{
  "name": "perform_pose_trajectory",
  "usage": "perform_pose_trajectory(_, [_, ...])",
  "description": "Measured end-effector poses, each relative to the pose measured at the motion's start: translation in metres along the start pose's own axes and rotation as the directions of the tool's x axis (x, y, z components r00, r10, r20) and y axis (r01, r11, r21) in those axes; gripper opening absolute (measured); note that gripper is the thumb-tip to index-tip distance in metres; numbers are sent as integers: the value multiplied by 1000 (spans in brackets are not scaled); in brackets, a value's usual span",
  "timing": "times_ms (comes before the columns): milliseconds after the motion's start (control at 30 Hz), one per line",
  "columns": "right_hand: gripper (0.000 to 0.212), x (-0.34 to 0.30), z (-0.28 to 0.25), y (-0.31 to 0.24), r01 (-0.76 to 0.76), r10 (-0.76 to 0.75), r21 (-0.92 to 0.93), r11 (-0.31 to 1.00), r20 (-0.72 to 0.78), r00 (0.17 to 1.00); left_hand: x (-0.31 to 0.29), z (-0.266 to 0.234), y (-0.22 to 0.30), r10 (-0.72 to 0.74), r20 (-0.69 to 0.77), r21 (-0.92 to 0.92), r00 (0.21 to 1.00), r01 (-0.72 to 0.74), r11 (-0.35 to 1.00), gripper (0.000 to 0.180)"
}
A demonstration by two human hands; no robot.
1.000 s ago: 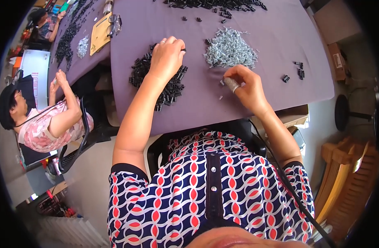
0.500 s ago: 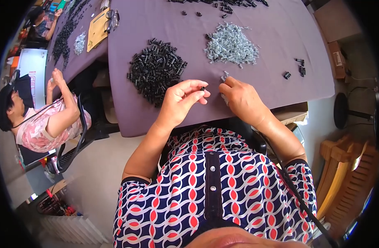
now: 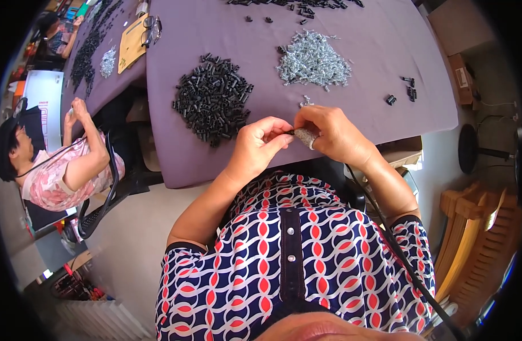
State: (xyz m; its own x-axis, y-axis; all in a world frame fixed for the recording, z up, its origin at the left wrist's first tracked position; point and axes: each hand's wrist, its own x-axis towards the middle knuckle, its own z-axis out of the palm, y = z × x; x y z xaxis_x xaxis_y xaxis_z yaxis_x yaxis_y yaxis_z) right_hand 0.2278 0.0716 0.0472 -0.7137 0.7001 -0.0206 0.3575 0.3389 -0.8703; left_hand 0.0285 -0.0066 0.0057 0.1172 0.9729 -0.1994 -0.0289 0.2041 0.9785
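My left hand [image 3: 260, 146] pinches a small black plastic tubular part [image 3: 290, 132] between thumb and fingertips, just above the near edge of the cloth-covered table. My right hand [image 3: 339, 136] is closed at the other end of that part, its fingertips meeting the left ones; what lies between its fingers is hidden. A pale, textured wrap [image 3: 305, 138] covers the right thumb. Left of my hands lies a heap of similar black parts [image 3: 210, 99]. Beyond them is a heap of small silvery springs [image 3: 313, 61], with a few loose springs [image 3: 306, 101] just past my right hand.
Several black parts [image 3: 409, 90] lie at the right, and more [image 3: 306, 5] along the far side. On the neighbouring table lie a yellow envelope [image 3: 131, 45] and eyeglasses [image 3: 151, 31]. A co-worker [image 3: 67, 162] sits at the left. Wooden furniture [image 3: 477, 238] stands at the lower right.
My right hand has come away from the loose springs, moving left and turning so its fingertips meet the black part. My left hand still holds that part, slightly lower.
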Motion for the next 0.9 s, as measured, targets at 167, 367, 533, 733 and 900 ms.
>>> perform_pose_trajectory(167, [13,-3,1,16,-265,205,392,881,187,961,-2,1,-1,2,24,15,1000,-2,1000,17])
perform_pose_trajectory(367, [19,-2,0,33,-381,138,735,561,371,918,-6,-1,10,-27,171,-34,985,33,999,17])
perform_pose_trajectory(533, [15,-5,8,25,-374,157,742,556,349,924,-9,-4,6,-65,196,-209,978,106,972,18])
perform_pose_trajectory(733, [18,21,-5,24,-4,0,-26,1000,-176,984,-8,-15,0,-38,95,-202,995,57,978,20])
perform_pose_trajectory(900, [21,64,-10,40,87,-204,-640,763,-111,973,-6,-21,-3,-39,5,-283,999,39,958,14])
